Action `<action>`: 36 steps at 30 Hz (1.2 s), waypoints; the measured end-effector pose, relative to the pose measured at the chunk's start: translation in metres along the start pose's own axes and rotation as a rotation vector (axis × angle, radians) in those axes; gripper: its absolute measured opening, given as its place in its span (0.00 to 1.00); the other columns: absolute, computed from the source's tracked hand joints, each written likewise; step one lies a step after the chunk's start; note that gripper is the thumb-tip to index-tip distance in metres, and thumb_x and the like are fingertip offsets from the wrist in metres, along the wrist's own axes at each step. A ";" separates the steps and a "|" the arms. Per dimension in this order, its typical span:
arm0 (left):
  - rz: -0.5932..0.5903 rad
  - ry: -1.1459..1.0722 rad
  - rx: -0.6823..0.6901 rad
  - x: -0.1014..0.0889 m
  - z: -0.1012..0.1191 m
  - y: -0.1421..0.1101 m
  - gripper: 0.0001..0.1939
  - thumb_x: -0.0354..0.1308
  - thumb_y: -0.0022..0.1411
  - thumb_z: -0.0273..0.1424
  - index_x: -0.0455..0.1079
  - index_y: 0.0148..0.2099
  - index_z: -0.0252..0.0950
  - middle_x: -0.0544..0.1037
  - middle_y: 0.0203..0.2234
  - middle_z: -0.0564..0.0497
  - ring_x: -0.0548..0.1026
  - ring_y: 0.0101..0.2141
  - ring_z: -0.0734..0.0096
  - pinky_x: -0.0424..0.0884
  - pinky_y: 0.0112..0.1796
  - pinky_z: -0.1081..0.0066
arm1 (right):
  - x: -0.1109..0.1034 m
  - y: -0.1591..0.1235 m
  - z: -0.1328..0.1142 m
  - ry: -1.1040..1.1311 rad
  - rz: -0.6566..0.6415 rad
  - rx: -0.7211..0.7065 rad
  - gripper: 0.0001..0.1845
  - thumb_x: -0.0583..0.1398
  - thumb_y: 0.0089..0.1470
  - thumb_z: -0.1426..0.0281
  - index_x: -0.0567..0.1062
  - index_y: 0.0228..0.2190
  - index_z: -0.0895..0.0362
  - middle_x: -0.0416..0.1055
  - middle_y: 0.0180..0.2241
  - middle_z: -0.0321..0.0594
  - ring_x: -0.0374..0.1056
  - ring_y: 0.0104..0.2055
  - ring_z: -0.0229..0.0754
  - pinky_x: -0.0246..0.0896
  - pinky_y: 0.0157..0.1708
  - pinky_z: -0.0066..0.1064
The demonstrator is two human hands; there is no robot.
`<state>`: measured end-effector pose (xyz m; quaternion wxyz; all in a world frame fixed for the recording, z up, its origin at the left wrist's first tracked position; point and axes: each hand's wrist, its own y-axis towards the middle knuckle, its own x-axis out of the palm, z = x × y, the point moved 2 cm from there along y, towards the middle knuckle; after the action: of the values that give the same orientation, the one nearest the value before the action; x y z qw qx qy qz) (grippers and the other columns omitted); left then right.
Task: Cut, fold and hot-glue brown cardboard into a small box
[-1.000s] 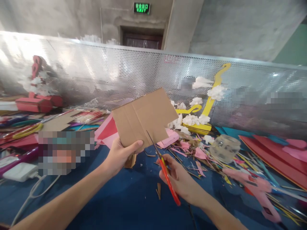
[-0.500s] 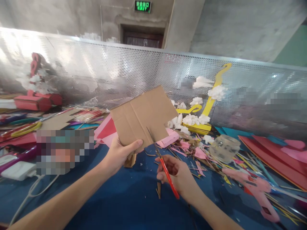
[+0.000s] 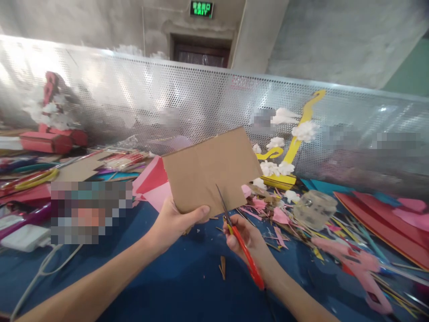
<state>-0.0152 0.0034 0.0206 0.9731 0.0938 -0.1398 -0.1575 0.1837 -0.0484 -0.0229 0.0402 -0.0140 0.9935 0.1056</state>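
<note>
Left hand (image 3: 179, 223) gripping brown cardboard (image 3: 211, 172), right hand (image 3: 246, 241) holding red-handled scissors (image 3: 247, 257), blades crossing its face, scraps (image 3: 278, 214) littering the desk (image 3: 187, 286)

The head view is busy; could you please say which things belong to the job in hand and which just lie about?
In use:
cardboard piece, in the left hand
red-handled scissors, in the right hand

Lying about, apparently:
pink glue gun
pink scraps
red sheets
</note>
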 end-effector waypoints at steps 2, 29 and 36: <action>0.009 -0.004 -0.003 0.000 0.000 -0.001 0.22 0.78 0.49 0.37 0.80 0.45 0.33 0.86 0.36 0.43 0.84 0.32 0.62 0.84 0.34 0.66 | 0.002 0.002 -0.004 0.024 -0.012 0.055 0.37 0.71 0.37 0.36 0.71 0.32 0.54 0.66 0.28 0.34 0.63 0.28 0.37 0.64 0.28 0.30; 0.022 0.017 0.045 -0.011 -0.002 0.008 0.21 0.73 0.58 0.40 0.80 0.49 0.33 0.87 0.42 0.42 0.85 0.40 0.58 0.83 0.37 0.68 | -0.007 -0.002 0.012 -0.057 -0.128 0.003 0.36 0.64 0.46 0.32 0.67 0.33 0.53 0.60 0.27 0.31 0.54 0.25 0.34 0.51 0.21 0.26; 0.013 0.036 0.036 -0.007 -0.002 0.002 0.19 0.73 0.58 0.40 0.82 0.46 0.33 0.88 0.39 0.43 0.85 0.36 0.61 0.83 0.36 0.70 | -0.003 0.006 0.016 -0.074 -0.008 -0.017 0.33 0.66 0.50 0.38 0.63 0.27 0.52 0.55 0.22 0.27 0.50 0.22 0.32 0.46 0.20 0.26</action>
<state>-0.0204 0.0082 0.0179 0.9745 0.1133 -0.1257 -0.1471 0.1875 -0.0394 -0.0375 0.0773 -0.0144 0.9904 0.1141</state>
